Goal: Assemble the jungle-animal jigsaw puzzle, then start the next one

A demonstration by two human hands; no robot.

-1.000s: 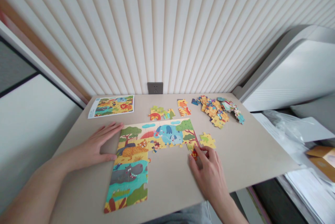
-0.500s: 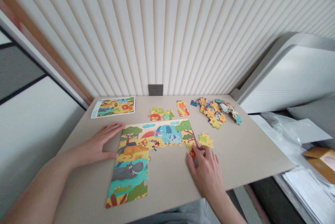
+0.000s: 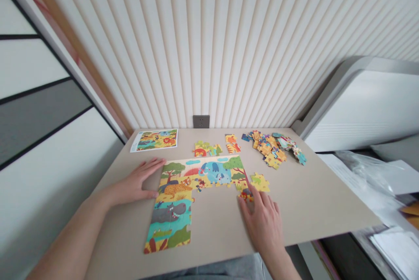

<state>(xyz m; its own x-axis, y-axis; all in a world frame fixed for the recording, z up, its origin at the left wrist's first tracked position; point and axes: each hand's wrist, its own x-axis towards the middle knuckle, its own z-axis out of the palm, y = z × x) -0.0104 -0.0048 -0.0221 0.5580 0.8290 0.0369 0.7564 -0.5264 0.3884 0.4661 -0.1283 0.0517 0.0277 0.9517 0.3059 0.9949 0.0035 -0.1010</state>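
Pale counter [image 3: 314, 201], right of centre: one red-and-yellow piece [image 3: 245, 195] lies at the joined puzzle's [image 3: 173, 212] near right end, between thumb and forefinger of the closer right hand [image 3: 266, 223], whether pinched one cannot tell, the left hand [image 3: 135, 186] spread by its left edge.

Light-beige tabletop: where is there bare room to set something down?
Bare patches: right of the right hand; between that hand and the grey hippo on the colourful cardboard animal jigsaw; and between the jigsaw and the left forearm. Crowded: the back right, with a heap of yellow and blue pieces, and the back middle, with smaller colourful groups.
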